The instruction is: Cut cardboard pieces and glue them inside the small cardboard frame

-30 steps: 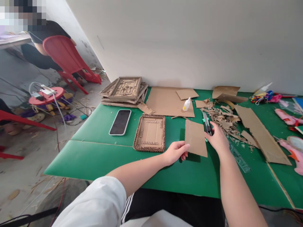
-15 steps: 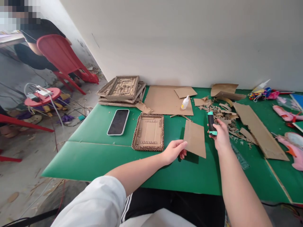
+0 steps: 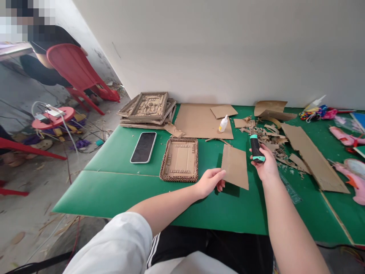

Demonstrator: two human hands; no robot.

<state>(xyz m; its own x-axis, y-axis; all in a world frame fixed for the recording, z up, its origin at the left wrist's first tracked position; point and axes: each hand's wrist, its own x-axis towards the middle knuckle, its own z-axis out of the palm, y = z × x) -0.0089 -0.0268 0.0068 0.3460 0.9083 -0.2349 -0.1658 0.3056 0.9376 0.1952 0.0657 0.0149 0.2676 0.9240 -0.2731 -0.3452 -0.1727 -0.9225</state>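
Note:
My left hand point(image 3: 210, 182) pinches the near left corner of a small brown cardboard sheet point(image 3: 235, 166) and lifts that corner off the green table point(image 3: 119, 190). My right hand point(image 3: 265, 165) is closed around a black utility knife with teal ends point(image 3: 256, 148), held upright just right of the sheet. A cardboard tray with a corrugated rim point(image 3: 179, 159) lies to the left of the sheet. Beyond it stands a small white glue bottle point(image 3: 223, 123).
A phone point(image 3: 143, 147) lies face up left of the tray. Stacked cardboard frames point(image 3: 148, 108), a large flat cardboard point(image 3: 199, 121), scraps point(image 3: 270, 139) and a long cardboard strip point(image 3: 310, 158) line the back. Pink items point(image 3: 352, 177) sit far right. A person sits on a red chair point(image 3: 72, 70) at left.
My right hand picked the utility knife up off the table beside the scraps and now holds it upright. My left hand has kept its hold on the cardboard sheet.

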